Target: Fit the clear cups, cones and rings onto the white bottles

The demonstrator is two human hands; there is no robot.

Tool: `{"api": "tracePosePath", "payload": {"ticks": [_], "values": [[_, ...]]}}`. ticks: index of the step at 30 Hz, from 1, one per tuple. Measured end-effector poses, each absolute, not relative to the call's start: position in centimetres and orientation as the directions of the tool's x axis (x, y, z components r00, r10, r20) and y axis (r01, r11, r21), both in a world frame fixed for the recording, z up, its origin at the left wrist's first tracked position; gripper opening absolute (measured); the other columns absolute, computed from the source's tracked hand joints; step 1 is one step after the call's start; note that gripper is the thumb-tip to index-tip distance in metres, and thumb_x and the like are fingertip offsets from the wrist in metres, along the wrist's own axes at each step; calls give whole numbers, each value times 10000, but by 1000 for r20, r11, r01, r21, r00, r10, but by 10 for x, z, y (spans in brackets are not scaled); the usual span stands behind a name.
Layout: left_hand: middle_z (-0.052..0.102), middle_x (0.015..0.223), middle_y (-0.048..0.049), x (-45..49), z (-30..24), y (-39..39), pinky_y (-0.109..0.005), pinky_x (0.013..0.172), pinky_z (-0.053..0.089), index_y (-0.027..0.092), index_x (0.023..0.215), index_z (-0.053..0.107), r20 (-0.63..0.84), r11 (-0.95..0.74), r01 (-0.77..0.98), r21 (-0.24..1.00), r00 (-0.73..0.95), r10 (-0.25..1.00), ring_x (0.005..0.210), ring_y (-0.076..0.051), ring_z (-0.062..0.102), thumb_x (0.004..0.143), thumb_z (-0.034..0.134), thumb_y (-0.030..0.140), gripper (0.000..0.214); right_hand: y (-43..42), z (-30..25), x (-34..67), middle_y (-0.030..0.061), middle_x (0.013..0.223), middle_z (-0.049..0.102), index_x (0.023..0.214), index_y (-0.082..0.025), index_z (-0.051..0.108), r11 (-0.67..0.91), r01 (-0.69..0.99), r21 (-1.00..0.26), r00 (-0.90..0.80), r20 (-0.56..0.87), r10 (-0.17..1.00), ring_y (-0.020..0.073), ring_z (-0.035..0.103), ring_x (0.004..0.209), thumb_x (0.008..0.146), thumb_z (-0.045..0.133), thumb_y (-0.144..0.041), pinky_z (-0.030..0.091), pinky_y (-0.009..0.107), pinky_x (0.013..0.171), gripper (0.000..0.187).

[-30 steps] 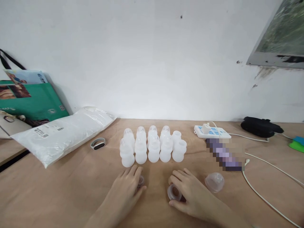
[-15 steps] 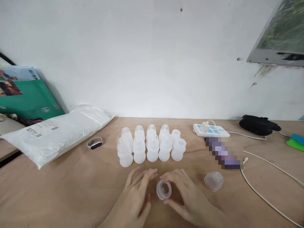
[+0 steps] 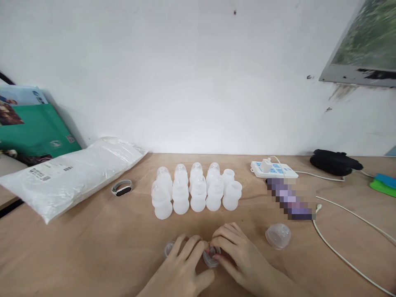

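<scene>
A clear plastic ring [image 3: 212, 260] lies on the tabletop between my hands. My right hand [image 3: 239, 253] grips its right side, thumb in front and fingers behind. My left hand [image 3: 185, 264] has its fingers bent against the ring's left side, its thumb in front; the exact contact is partly hidden. Another small clear round piece [image 3: 168, 248] shows beyond the left fingers, partly covered. A clear domed cap [image 3: 278, 236] lies to the right of my right hand. Beyond the hands, two rows of small white baby bottles [image 3: 198, 202] stand upright. Most wear clear domed caps; the rightmost pair [image 3: 231, 196] are open-topped.
A white plastic parcel [image 3: 80, 173] and a grey wristband [image 3: 122, 188] lie at the left. To the right are a white power strip [image 3: 274, 169], a pixelated phone-like object [image 3: 289, 200], a black pouch [image 3: 335, 161] and a looping white cable [image 3: 340, 252]. A wall rises behind.
My left hand has moved right and its fingers have come to the ring. A small clear piece now shows beyond that hand. The right fingers have closed in on the ring.
</scene>
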State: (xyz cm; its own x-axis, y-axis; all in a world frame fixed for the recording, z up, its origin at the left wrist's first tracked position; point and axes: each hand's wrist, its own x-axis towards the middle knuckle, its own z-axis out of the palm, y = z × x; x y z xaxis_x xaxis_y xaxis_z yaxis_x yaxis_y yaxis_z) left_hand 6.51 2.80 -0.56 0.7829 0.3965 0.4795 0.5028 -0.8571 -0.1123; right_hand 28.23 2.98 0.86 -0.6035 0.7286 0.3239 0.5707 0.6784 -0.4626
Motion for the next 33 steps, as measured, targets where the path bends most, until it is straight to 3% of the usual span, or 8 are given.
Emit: {"api": "tracePosePath", "payload": {"ticks": [3, 9, 14, 21, 27, 33], "values": [[577, 1059, -60, 67, -7, 29, -384, 843, 388, 256, 914, 654, 533, -840, 514, -171, 765, 360, 988, -253, 504, 815, 699, 310, 121, 30, 0, 281, 30, 945, 639, 933, -194, 559, 701, 562, -440, -591, 380, 712, 195, 539, 845, 887, 542, -43, 410, 326, 768, 158], [621, 1085, -51, 69, -5, 24, -372, 900, 404, 328, 1232, 614, 560, -783, 578, -231, 737, 379, 1064, -245, 518, 956, 550, 396, 292, 32, -4, 280, 30, 929, 630, 924, -198, 559, 710, 569, -415, -561, 436, 704, 188, 538, 814, 873, 552, -36, 425, 304, 732, 170], [638, 1107, -56, 71, -17, 21, -393, 932, 412, 320, 1209, 631, 596, -753, 609, -250, 710, 376, 1087, -253, 534, 968, 518, 334, 267, 31, -3, 279, 32, 906, 628, 888, -198, 548, 731, 558, -394, -567, 462, 682, 181, 543, 787, 892, 516, -52, 432, 289, 705, 150], [634, 1179, -57, 71, -12, 23, -384, 950, 397, 315, 1305, 590, 537, -747, 571, -341, 770, 344, 1157, -266, 507, 1003, 464, 344, 328, 33, -4, 280, 43, 911, 645, 894, -194, 546, 740, 553, -383, -576, 467, 671, 184, 551, 787, 914, 454, -63, 431, 302, 714, 161], [646, 1172, -46, 69, -10, 25, -365, 961, 394, 325, 1405, 511, 539, -757, 573, -314, 764, 355, 1142, -256, 506, 1002, 469, 417, 415, 35, 0, 286, 53, 910, 664, 909, -185, 561, 750, 571, -334, -616, 430, 660, 193, 551, 807, 916, 432, -47, 433, 320, 736, 190], [641, 1243, -57, 70, -12, 26, -353, 930, 425, 302, 1419, 504, 514, -768, 552, -324, 784, 347, 1159, -254, 513, 1032, 400, 373, 407, 34, 6, 288, 63, 916, 663, 927, -187, 562, 723, 594, -353, -602, 402, 690, 205, 557, 807, 925, 421, -54, 453, 337, 745, 193]]}}
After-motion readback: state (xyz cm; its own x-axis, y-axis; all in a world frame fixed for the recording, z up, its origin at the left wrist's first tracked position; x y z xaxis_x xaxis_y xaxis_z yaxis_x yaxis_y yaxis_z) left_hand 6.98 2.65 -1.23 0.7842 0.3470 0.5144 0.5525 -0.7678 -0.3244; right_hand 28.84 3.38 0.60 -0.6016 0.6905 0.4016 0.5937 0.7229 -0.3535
